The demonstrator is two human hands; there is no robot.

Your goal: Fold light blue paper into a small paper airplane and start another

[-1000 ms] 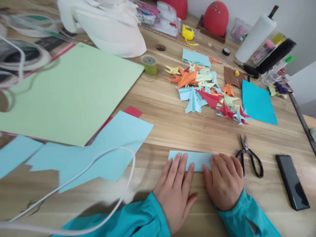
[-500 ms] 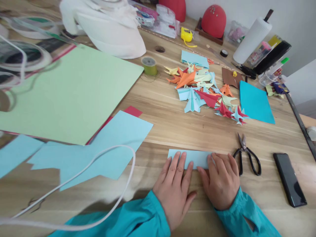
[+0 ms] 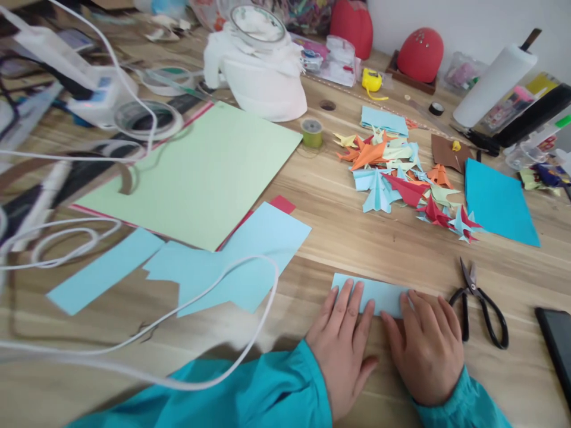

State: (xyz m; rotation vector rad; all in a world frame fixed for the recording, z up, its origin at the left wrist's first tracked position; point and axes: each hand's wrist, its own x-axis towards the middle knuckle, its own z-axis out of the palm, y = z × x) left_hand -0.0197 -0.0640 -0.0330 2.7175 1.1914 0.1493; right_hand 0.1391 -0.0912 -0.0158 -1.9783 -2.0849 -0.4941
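Note:
A light blue paper strip point(image 3: 384, 292) lies flat on the wooden table in front of me. My left hand point(image 3: 341, 339) rests on its left part, fingers stretched out and spread. Over the strip's right end lies my right hand point(image 3: 428, 345), its fingers bent downward side by side and its thumb apart, by the lower edge; that end of the paper is covered. Just right of this hand are black-handled scissors point(image 3: 473, 291), blades partly apart.
Folded paper pieces point(image 3: 379, 156) are heaped farther back, beside a bright blue sheet point(image 3: 499, 199). Green sheets point(image 3: 200, 172) and cut light blue paper point(image 3: 250, 261) lie on the left. A white cable point(image 3: 232, 374) loops across the left foreground. A phone point(image 3: 555, 345) sits far right.
The view has swung left, so everything appears shifted rightward and more of the table's left side shows. Both hands stay on the blue strip in nearly the same pose.

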